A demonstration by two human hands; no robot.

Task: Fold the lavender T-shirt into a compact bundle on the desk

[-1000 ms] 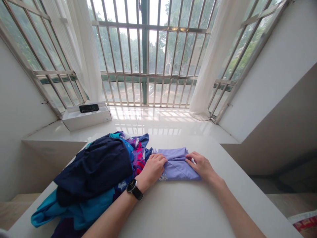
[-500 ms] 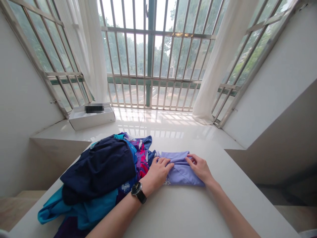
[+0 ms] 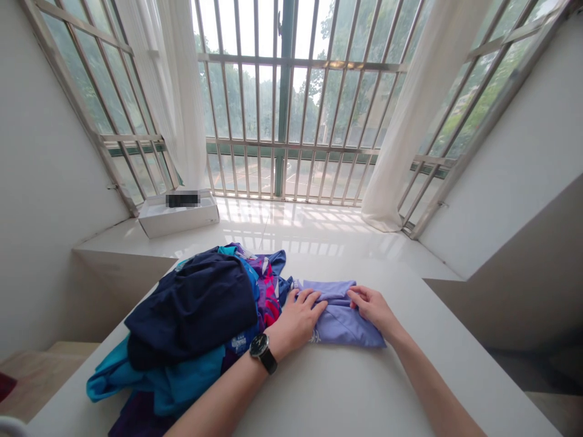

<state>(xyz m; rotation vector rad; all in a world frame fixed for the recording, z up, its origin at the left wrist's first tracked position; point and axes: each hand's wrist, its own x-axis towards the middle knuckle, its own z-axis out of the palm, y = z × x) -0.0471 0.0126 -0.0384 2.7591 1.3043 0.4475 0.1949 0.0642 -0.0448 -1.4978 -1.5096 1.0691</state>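
Observation:
A folded lilac garment (image 3: pixel 339 318) lies on the white table (image 3: pixel 346 388) in front of me. My left hand (image 3: pixel 298 318), with a black watch on its wrist, rests on the garment's left side with curled fingers pressing the cloth. My right hand (image 3: pixel 374 306) lies on its right side, fingers bent and pinching a fold near the top. Both hands touch the same garment, a little apart.
A heap of clothes (image 3: pixel 195 328), navy on top with teal, blue and pink beneath, covers the table's left part. Behind is a glossy white window ledge (image 3: pixel 291 227) with a white box (image 3: pixel 178 213), barred windows and white curtains (image 3: pixel 405 121). A grey wall stands at right.
The view has shifted, so everything sits slightly further right and lower. Both hands stay on the lilac garment, with fingers drawn a bit closer over its upper fold.

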